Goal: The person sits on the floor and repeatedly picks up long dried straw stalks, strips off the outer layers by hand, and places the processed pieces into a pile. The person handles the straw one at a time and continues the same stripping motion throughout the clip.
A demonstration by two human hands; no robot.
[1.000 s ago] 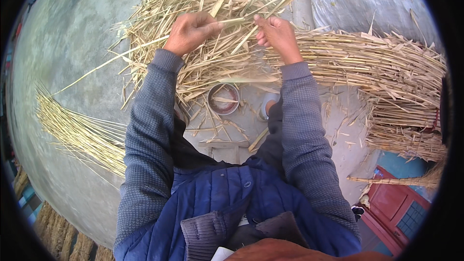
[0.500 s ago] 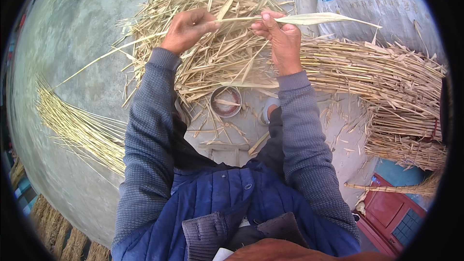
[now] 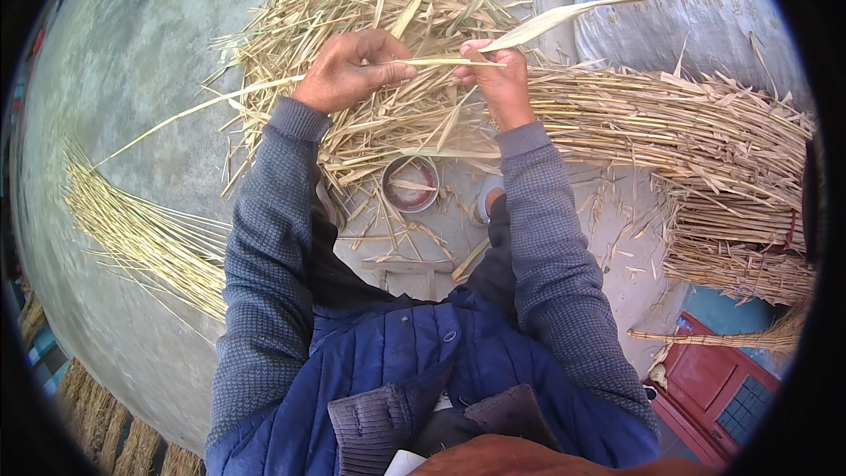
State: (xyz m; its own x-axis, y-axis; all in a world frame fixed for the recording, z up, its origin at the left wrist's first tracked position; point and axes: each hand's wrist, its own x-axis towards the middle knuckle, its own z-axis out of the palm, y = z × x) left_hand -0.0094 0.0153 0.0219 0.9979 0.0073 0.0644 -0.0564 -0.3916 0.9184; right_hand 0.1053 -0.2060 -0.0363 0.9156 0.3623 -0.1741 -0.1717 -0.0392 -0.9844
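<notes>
A long, thin dry stalk [image 3: 198,107] slants up from the lower left into my left hand [image 3: 357,69], whose fingers are closed round it. Its other end points right, toward my right hand [image 3: 499,81]. Between thumb and fingers, my right hand pinches a pale dry leaf [image 3: 555,21] that sticks out up and to the right. The stalk's tip lies across the right hand's fingers; whether they also grip it I cannot tell. Under both hands spreads a heap of dry leaf strips [image 3: 388,132].
A fan of thin peeled stalks [image 3: 145,229] lies at left. Thick bundles of leafy stalks [image 3: 670,123] lie at right, below a white and blue sack [image 3: 679,26]. A round bowl [image 3: 411,185] stands before my feet. A red wooden piece [image 3: 701,379] is at lower right.
The leaf has swung from in line with the stalk to an upward slant apart from it. My right hand has come down and slightly left; my left hand has shifted slightly right and down.
</notes>
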